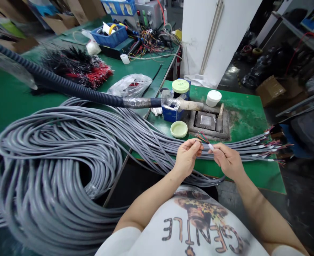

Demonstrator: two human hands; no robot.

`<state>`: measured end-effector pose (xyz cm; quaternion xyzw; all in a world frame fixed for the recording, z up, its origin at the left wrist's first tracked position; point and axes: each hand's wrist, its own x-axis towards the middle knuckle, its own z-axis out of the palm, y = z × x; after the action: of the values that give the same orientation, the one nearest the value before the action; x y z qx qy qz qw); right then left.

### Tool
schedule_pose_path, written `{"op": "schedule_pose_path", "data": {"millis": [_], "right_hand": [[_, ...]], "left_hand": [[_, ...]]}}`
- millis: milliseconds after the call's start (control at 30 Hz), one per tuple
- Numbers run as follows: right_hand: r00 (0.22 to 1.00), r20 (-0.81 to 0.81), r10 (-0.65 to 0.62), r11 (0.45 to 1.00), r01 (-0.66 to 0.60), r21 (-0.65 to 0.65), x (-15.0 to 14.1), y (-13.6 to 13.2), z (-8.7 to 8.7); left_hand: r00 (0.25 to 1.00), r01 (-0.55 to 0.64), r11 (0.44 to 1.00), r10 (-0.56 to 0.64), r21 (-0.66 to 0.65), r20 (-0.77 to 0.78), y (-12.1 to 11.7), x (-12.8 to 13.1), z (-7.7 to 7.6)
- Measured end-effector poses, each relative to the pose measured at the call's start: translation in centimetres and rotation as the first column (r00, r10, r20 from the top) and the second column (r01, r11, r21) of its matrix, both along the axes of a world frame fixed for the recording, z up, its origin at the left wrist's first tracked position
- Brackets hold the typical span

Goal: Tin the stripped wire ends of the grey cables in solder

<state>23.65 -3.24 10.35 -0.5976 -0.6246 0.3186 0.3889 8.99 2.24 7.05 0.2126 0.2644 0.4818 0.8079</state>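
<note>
Both hands meet over the front of the green table, around the stripped end of a grey cable (211, 147). My right hand (227, 160) pinches the cable just behind a white band. Thin coloured wires (204, 138), red, green and dark among them, fan out from that end toward the left. My left hand (189, 154) has thumb and forefinger closed at these wires; which strands are between the fingertips is too small to tell. Under and behind the hands runs a bundle of grey cables (157, 138), with several stripped ends (272, 144) at the right.
A large coil of grey cable (60, 170) fills the left. Behind the hands are a solder pot (206, 120), an extraction hose (98, 94), a green lid (179, 129), a white tub (213, 97) and a green-topped jar (180, 86). Black and red wires (76, 67) lie farther back.
</note>
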Motion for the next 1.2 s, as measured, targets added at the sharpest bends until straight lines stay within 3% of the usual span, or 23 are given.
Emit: {"op": "schedule_pose_path", "data": {"millis": [200,433,733,1000,1100,1200], "right_hand": [[0.997,-0.078,-0.014,1.0,0.014,0.001,0.1,0.4,0.0],[0.998,-0.009,-0.069,0.998,0.069,0.009,-0.1,0.7,-0.3],[0.985,0.167,-0.038,0.998,0.031,0.046,-1.0,1.0,0.3],[0.97,0.242,-0.02,0.998,0.004,0.063,-1.5,1.0,0.5],[0.976,0.215,-0.046,0.998,0.036,0.046,-1.6,1.0,0.6],[0.998,0.055,-0.031,0.998,0.035,-0.061,-1.6,1.2,0.9]], "left_hand": [[0.995,0.079,0.994,-0.074,-0.074,0.069,0.0,1.1,-0.2],[0.968,-0.214,0.969,0.227,0.121,-0.104,-0.4,0.5,0.4],[0.973,-0.167,0.985,0.172,0.043,-0.155,0.3,0.1,1.0],[0.964,-0.189,0.976,0.205,0.111,-0.168,0.9,-0.1,0.7],[0.94,-0.225,0.958,0.262,0.179,-0.221,0.7,-0.1,0.5],[0.851,-0.263,0.881,0.404,0.393,-0.335,0.1,-0.3,0.3]]}}
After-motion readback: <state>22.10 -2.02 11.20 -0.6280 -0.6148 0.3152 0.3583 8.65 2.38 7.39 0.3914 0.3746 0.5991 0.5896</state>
